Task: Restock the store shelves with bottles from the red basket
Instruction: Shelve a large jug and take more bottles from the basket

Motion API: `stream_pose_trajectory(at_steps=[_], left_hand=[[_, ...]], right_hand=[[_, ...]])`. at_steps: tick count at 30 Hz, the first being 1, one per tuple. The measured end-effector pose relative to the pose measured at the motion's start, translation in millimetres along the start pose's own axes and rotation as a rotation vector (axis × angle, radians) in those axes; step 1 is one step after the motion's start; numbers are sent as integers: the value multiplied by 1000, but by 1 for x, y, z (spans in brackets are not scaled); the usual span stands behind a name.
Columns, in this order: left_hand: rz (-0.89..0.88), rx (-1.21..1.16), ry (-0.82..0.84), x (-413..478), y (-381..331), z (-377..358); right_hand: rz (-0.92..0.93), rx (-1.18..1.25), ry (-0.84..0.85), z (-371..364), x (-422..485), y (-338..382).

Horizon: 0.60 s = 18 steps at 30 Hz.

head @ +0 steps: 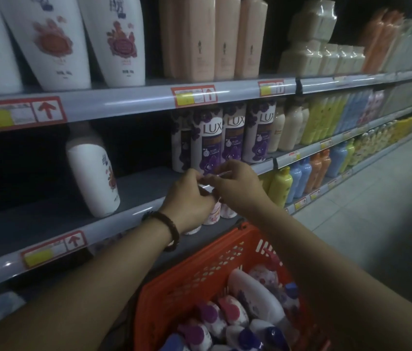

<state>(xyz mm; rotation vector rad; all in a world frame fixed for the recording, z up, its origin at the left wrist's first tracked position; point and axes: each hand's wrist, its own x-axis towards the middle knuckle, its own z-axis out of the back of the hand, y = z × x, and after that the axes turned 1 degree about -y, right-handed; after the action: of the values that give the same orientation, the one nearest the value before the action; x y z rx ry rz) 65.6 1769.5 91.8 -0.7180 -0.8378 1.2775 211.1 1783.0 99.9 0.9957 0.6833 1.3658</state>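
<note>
At the middle shelf lip, before the purple LUX bottles, the left hand and right hand meet, curled fingers pinching the shiny top of the white-and-pink bottles, which hang near-vertical, rounded ends down, above the red basket.

Hands in view: two, the left hand and the right hand. Bracelet: one, on the left wrist.

Red basket: one. Bottles in the basket overlap: at least seven, exact count not readable.

Top shelf: three white bottles with red flowers; peach bottles, at least three.

Middle shelf: one lone white bottle; four purple LUX bottles.

Small pink bottles below the hands: three.

Red-framed arrow tags: four readable.
</note>
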Motion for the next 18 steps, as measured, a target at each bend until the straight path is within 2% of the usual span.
stream_pose_trajectory(at_steps=[8, 18], left_hand=[[80, 36, 76, -81, 13, 16], [217, -1, 168, -147, 54, 3]], right_hand=[[32, -82, 90, 11, -80, -8], [-101, -57, 224, 1, -146, -60]])
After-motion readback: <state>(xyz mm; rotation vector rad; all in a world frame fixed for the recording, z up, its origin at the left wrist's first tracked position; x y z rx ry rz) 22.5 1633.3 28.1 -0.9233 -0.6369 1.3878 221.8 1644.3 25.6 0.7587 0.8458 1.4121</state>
